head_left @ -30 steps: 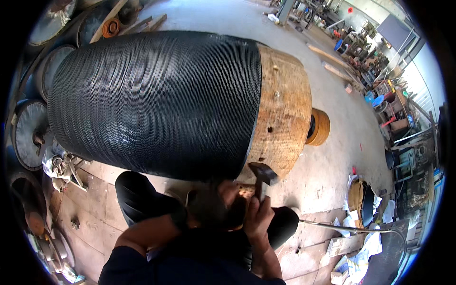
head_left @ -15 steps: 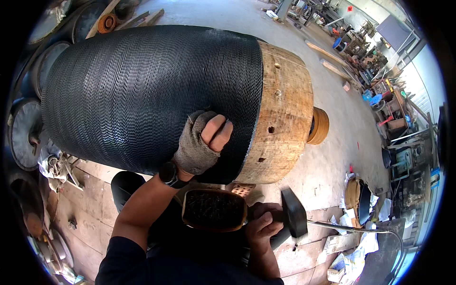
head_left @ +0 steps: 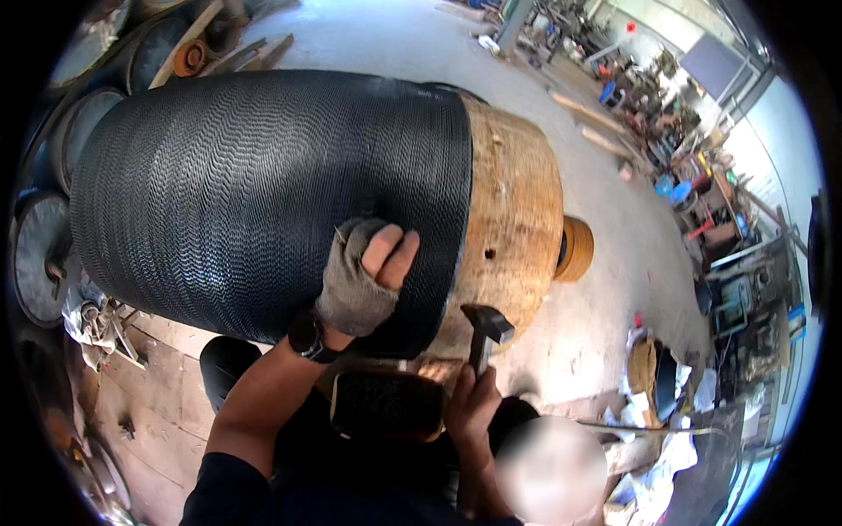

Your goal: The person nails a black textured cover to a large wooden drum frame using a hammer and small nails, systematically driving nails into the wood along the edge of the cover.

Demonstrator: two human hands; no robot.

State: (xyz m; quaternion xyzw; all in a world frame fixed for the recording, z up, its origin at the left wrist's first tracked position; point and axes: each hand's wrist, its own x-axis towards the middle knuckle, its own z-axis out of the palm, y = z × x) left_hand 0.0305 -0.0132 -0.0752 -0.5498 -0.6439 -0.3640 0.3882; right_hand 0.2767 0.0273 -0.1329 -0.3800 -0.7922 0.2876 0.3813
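Note:
A large drum (head_left: pixel 246 175) wrapped in dark, finely ribbed material has a wooden end band (head_left: pixel 509 202) with holes. My left hand (head_left: pixel 364 280), in a grey fingerless glove, rests closed on the dark surface, a thin nail-like pin (head_left: pixel 339 235) poking from its fingertips. My right hand (head_left: pixel 474 403) grips a hammer (head_left: pixel 487 324) by the handle, its head raised in front of the wooden band's lower part. Between my forearms, below the drum, sits an open box (head_left: pixel 386 403) with small, indistinct pieces inside.
Other drums (head_left: pixel 44 254) and timber (head_left: pixel 263 53) line the left. Cluttered tools and machinery (head_left: pixel 728 219) line the right wall, with loose planks (head_left: pixel 574 110) on the floor (head_left: pixel 623 289). Scraps (head_left: pixel 667 465) and a bent pipe (head_left: pixel 658 430) lie at lower right.
My left hand has risen from the box onto the drum's dark surface. The hammer dipped to the lower right and is now raised again near the wooden band.

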